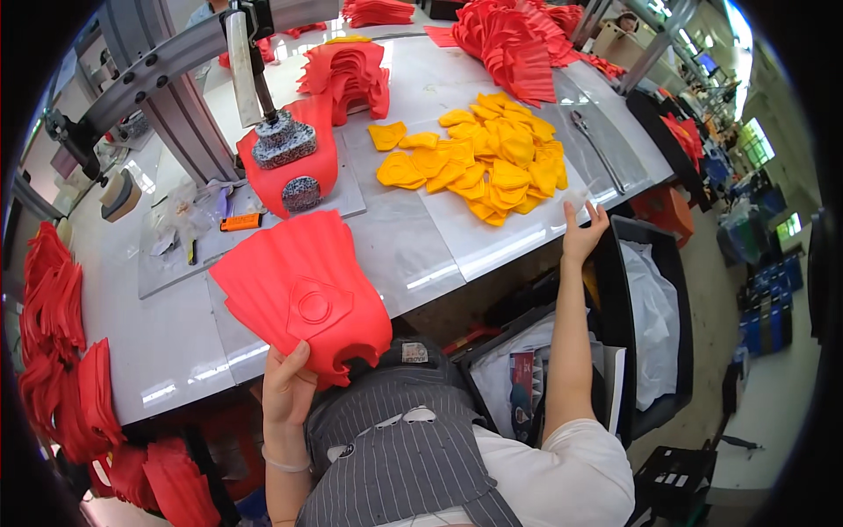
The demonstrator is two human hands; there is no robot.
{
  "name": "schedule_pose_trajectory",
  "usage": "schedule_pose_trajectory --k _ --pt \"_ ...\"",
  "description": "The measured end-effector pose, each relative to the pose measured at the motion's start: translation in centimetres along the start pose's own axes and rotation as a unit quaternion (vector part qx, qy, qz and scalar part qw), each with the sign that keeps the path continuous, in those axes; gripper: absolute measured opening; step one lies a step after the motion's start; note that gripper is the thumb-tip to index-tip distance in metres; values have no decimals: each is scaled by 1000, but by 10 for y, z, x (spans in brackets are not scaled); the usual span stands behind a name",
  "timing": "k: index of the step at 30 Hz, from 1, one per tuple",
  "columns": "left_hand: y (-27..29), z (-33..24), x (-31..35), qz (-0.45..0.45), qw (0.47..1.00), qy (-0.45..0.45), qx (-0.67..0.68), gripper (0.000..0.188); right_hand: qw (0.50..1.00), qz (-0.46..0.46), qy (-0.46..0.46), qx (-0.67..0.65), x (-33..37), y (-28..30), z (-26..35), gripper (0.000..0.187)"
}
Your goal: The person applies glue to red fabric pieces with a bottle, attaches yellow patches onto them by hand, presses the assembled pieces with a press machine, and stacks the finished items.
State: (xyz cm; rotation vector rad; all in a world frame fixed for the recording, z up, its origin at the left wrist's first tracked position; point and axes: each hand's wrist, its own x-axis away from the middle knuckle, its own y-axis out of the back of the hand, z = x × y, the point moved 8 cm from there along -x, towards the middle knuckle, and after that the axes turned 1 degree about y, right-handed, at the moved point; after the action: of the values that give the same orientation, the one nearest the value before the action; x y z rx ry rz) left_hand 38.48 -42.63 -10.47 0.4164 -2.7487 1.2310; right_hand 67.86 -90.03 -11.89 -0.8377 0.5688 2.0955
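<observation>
My left hand [288,386], at lower left of centre, pinches the near edge of a red moulded piece [263,268] between thumb and fingers; the piece lies at centre left, partly over the edge of the white table [176,356]. My right hand [584,235], at right of centre, holds nothing, its fingers parted just beside the heap of yellow pieces [505,162]. The red piece bears a raised ring, and no yellow piece shows on its visible face; I therefore judge work on it unfinished. A second red piece [327,162], upper left, lies beneath a speckled block [283,140]. Red stacks stand at upper centre [351,75] and along the left edge [48,299]; whether these are finished or waiting, I cannot tell. Many yellow pieces remain loose.
</observation>
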Motion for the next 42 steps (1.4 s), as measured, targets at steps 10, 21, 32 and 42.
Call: schedule_pose_trajectory --k 10,21,32,42 --pt "-3 1 1 -41 997 28 -52 44 912 291 -142 -253 45 -35 112 45" --pt "-2 3 3 -77 992 -2 -100 44 663 541 -272 -440 204 -40 269 44" --pt "-1 3 3 -70 992 -2 -104 43 710 559 -119 -412 187 -36 304 26" --pt "0 5 3 -70 991 5 -110 43 717 570 -99 -389 186 -35 300 21"
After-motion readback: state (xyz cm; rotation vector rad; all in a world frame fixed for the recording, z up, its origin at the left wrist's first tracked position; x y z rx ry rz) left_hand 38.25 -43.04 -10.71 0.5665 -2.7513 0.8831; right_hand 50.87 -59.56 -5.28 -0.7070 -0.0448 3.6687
